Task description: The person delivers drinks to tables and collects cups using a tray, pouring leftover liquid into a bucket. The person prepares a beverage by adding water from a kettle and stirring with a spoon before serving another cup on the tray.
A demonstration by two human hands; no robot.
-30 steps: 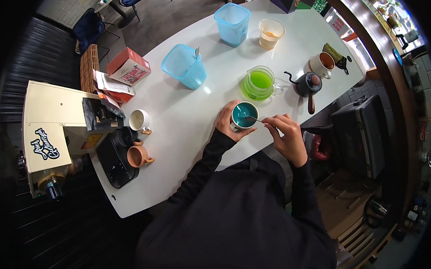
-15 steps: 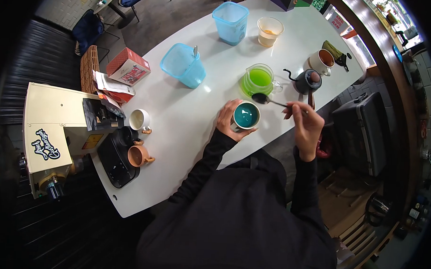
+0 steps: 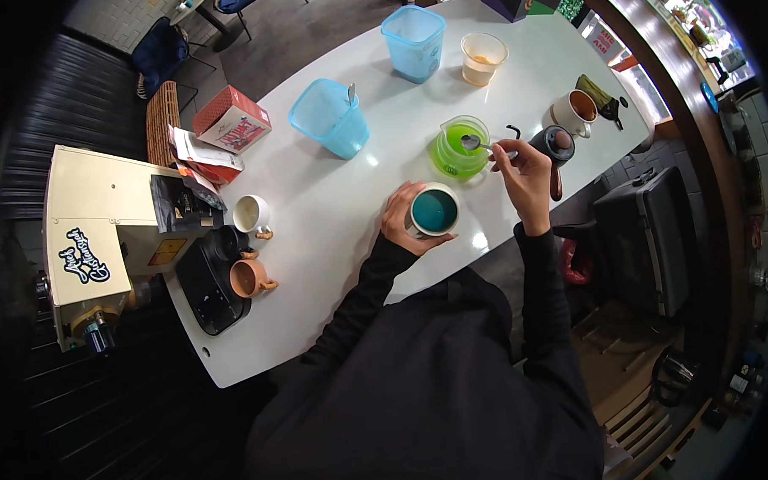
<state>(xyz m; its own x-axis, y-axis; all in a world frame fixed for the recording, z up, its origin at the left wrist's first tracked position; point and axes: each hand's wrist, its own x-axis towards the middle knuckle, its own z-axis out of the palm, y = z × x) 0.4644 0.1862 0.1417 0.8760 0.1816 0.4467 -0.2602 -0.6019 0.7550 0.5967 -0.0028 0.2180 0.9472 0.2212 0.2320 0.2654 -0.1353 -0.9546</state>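
Note:
My left hand (image 3: 402, 216) wraps round a cup (image 3: 434, 210) with a teal inside, which stands near the front edge of the white table. Pinched in my right hand (image 3: 526, 177) is a metal spoon (image 3: 471, 142), its bowl over the mouth of a glass jug (image 3: 459, 162) of bright green liquid. Whether the spoon touches the liquid I cannot tell. Just right of that hand stands a dark gooseneck kettle (image 3: 553, 143), partly covered by it.
Two blue plastic containers (image 3: 329, 120) and a clear cup (image 3: 482, 59) stand farther back. At right is a white mug (image 3: 574, 111). On the left are a white cup (image 3: 250, 213), an orange cup (image 3: 249, 278), a black scale (image 3: 206, 289), a red box (image 3: 234, 120) and a cream machine (image 3: 92, 230).
My right hand has moved left and away from me, bringing the spoon from beside the jug to over its mouth. My left hand stays on the cup.

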